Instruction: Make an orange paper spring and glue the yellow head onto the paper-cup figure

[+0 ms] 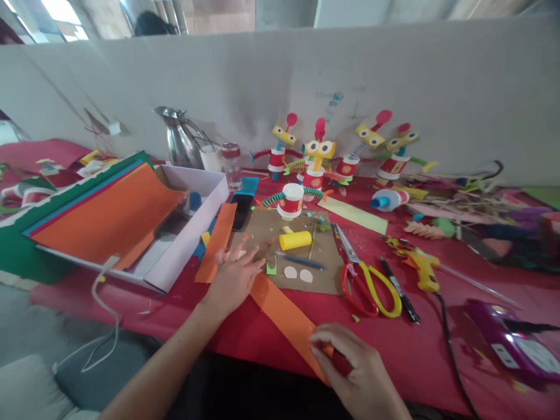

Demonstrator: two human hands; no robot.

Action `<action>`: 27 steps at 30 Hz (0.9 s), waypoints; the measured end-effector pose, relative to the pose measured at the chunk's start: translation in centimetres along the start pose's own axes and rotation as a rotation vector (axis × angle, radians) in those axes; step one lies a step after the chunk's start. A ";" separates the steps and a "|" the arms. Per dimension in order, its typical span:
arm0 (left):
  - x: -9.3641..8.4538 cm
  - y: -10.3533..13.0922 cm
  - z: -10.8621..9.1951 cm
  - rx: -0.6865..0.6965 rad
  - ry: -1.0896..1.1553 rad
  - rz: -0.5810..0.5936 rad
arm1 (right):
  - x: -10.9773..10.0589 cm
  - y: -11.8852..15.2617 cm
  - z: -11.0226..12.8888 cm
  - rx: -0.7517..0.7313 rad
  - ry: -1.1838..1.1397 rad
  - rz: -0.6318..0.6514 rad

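Note:
My left hand [234, 274] lies with fingers spread over the far end of an orange paper strip [280, 309]. At the strip's near end, by the table edge, my right hand [350, 364] pinches the paper between thumb and fingers. A second orange strip [223, 233] lies under or beside my left hand; their exact overlap is hidden. Just beyond, a brown cardboard sheet [324, 280] carries a yellow paper tube [295, 240], a dark pencil [298, 261], two white paper ovals [298, 273] and a green paper scrap [272, 267].
Red-and-yellow scissors [365, 280], a black marker [399, 290] and a yellow glue gun [424, 268] lie to the right. A white box [188, 233] with coloured sheets stands left. Several cup figures [319, 151] line the wall, with a cup with spiral arms [291, 201] nearer.

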State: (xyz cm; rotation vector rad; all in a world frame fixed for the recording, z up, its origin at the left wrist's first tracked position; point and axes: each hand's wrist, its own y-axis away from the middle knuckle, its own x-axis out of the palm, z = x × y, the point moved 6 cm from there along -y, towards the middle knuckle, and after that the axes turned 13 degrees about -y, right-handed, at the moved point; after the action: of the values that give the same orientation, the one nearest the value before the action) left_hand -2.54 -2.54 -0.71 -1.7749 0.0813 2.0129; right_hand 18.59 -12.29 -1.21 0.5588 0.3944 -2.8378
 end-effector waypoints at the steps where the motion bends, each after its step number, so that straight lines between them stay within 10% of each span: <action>1: 0.1 0.1 0.3 -0.036 -0.027 -0.007 | -0.6 0.2 -0.3 0.009 0.012 -0.010; 8: -0.5 0.3 3.6 -0.207 -0.131 -0.074 | -3.8 1.1 -2.0 0.046 0.107 0.020; 15: -0.2 4.0 -5.0 0.377 0.117 0.042 | -5.2 1.0 -3.2 0.023 0.221 0.115; 27: -0.6 9.6 -6.5 0.209 0.041 0.041 | -3.1 4.4 -2.3 -0.140 0.658 0.026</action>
State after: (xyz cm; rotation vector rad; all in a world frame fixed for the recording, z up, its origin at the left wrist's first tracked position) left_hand -0.06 -13.54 -3.60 -1.6943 0.3314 1.9181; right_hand 23.37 -15.25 -2.93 1.4465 0.6748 -2.5023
